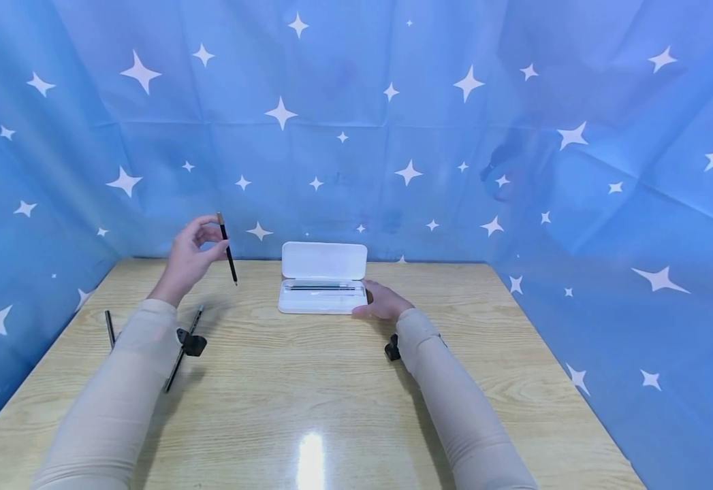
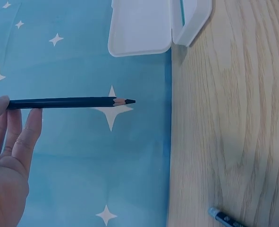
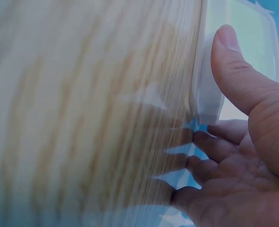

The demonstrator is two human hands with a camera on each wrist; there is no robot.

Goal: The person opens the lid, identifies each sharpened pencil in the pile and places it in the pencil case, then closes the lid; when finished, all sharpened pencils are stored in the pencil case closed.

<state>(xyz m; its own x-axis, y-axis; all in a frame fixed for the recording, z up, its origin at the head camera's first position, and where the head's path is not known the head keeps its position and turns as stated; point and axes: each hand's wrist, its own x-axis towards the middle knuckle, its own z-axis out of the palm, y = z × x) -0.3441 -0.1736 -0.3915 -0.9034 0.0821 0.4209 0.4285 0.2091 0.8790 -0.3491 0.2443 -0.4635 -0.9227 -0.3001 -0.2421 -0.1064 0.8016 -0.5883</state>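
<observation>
My left hand (image 1: 208, 243) is raised above the table's left side and pinches a dark pencil (image 1: 228, 249) near its upper end, tip pointing down. The left wrist view shows the same pencil (image 2: 68, 102) held at my fingertips (image 2: 33, 116). An open white pencil case (image 1: 322, 298) sits at the table's far middle with a dark pencil (image 1: 322, 288) lying inside. My right hand (image 1: 373, 303) rests on the table at the case's front right corner. Its thumb (image 3: 231, 61) touches the case wall (image 3: 206, 94), and the other fingers are loosely curled.
Two more dark pencils lie on the wooden table (image 1: 307, 381) at the left, a short one (image 1: 109, 329) near the edge and a longer one (image 1: 182, 354) beside my left forearm. A blue star-print cloth (image 1: 515, 136) walls in the table on three sides.
</observation>
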